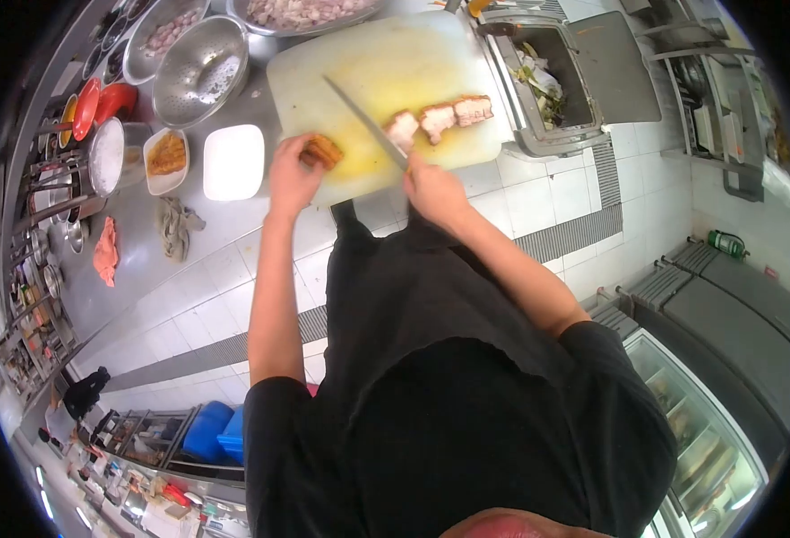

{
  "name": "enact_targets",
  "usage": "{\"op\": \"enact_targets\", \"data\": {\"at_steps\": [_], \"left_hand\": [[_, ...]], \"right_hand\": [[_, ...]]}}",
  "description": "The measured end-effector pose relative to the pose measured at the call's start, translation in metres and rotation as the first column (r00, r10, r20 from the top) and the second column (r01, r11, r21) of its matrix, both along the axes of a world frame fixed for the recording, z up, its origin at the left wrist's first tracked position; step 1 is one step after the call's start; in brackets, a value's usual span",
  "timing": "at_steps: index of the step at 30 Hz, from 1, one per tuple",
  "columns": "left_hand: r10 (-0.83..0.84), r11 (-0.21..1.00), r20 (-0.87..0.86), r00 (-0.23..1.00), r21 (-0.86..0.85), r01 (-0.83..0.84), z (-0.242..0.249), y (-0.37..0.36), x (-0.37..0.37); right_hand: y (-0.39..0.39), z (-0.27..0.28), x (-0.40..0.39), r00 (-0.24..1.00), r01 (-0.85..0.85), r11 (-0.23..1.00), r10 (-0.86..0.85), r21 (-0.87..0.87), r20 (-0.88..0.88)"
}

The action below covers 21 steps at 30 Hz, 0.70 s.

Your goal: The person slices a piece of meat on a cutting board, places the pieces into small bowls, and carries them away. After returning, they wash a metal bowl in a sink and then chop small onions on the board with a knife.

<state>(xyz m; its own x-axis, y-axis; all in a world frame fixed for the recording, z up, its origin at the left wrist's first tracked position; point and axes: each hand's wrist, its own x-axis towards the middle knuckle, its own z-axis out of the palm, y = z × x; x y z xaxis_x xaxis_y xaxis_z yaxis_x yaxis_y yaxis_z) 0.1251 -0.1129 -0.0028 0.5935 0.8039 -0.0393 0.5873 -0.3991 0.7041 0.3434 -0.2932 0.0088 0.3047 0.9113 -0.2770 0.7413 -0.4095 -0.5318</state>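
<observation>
My right hand (435, 190) is wrapped round the handle of a long kitchen knife (366, 123), whose blade points up and left over the cutting board (323, 58). At the board's left edge, my left hand (294, 170) has its fingers closed on a browned piece of pork belly (326, 151). To the right of the blade lie several cut chunks of pork belly (439, 119) with pale flesh and brown skin. The nearest chunk (402, 131) is beside the blade. The white board is stained yellow and wet-looking in the middle.
Left of the board stand a white square dish (233, 162), a bowl with a browned piece (167, 162) and a metal colander (200, 72). Two cloths (177, 229) lie on the steel counter. An open bin (552, 81) with scraps stands at the board's right.
</observation>
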Motion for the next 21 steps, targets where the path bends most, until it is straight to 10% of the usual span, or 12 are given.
{"op": "enact_targets", "data": {"at_steps": [5,10,15,21], "left_hand": [[0.284,0.901,0.123,0.951,-0.375,-0.220,-0.008,-0.054,0.049],[-0.010,0.992,0.226,0.974,0.121,-0.018,-0.017,-0.053,0.049],[-0.004,0.997,0.234,0.972,0.080,-0.015,-0.021,-0.048,0.051],[0.023,0.999,0.247,0.969,0.038,-0.033,-0.016,-0.047,0.049]], "right_hand": [[0.011,-0.003,0.013,0.998,0.020,1.000,-0.021,0.015,0.052],[0.017,0.003,0.012,0.996,-0.011,1.000,0.010,0.006,0.087],[0.029,0.035,-0.001,0.997,0.045,0.965,-0.060,0.259,0.050],[0.038,0.017,0.000,0.978,-0.069,0.997,0.061,0.029,0.197]]}}
